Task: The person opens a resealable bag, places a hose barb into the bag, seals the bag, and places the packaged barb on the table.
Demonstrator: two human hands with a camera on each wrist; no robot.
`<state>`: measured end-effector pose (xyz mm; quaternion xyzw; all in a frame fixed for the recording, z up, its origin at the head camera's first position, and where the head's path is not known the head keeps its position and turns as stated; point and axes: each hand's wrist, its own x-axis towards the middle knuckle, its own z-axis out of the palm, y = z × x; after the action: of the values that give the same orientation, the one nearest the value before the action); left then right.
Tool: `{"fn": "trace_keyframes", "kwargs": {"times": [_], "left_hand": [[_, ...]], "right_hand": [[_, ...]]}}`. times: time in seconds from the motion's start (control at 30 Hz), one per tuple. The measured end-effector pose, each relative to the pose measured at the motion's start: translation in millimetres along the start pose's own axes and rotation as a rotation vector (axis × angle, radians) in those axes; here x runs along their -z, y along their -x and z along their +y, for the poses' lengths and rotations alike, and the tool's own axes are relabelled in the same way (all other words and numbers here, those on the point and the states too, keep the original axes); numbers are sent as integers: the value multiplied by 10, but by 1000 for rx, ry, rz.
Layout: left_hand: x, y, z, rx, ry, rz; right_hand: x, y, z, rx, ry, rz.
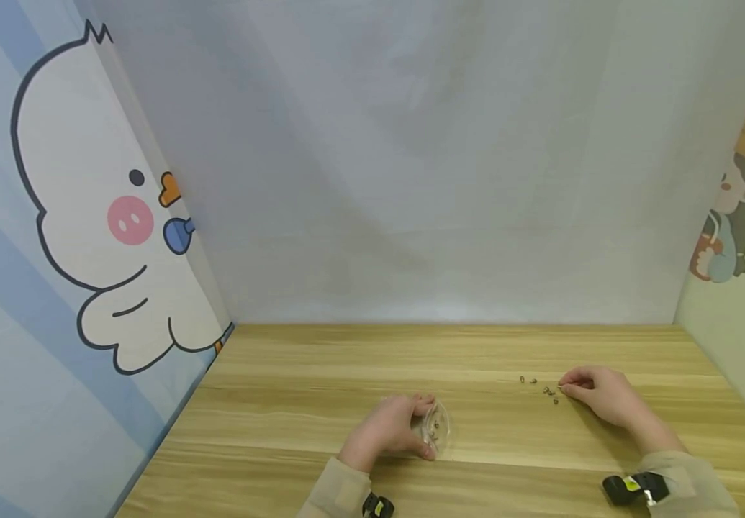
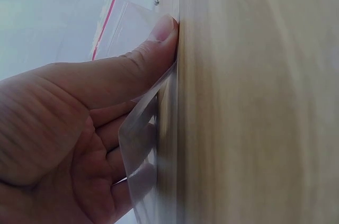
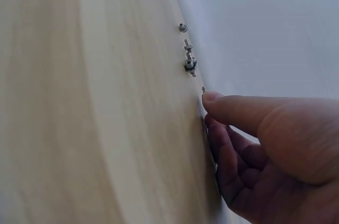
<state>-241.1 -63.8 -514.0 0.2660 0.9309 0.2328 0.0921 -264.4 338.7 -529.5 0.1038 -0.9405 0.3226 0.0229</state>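
My left hand (image 1: 393, 428) holds a clear zip bag (image 1: 442, 440) by its sides, thumb and fingers spread around its mouth. A few small metal screws (image 1: 435, 425) lie inside the bag. In the left wrist view the red zip strip (image 2: 104, 28) shows beyond the thumb. Farther right, my right hand (image 1: 605, 394) pinches a tiny metal screw (image 3: 204, 89) between thumb and index finger, low over the wood. Just left of those fingertips several loose metal screws (image 1: 547, 391) are scattered on the table.
The wood-grain table (image 1: 307, 360) runs back to a pale grey curtain (image 1: 424, 180). A cartoon-printed sheet (image 1: 80, 237) borders the left side, and another printed sheet (image 1: 728, 324) the right. Both wrists carry black strapped devices.
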Motion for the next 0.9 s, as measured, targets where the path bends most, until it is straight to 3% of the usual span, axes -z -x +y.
{"fn": "trace_keyframes", "kwargs": {"times": [0.57, 0.9], "left_hand": [[-1, 0, 9, 10, -3, 3], [-8, -16, 3, 16, 13, -1]], "right_hand": [[0, -7, -19, 5, 5, 10], [-41, -26, -211, 12, -31, -12]]}}
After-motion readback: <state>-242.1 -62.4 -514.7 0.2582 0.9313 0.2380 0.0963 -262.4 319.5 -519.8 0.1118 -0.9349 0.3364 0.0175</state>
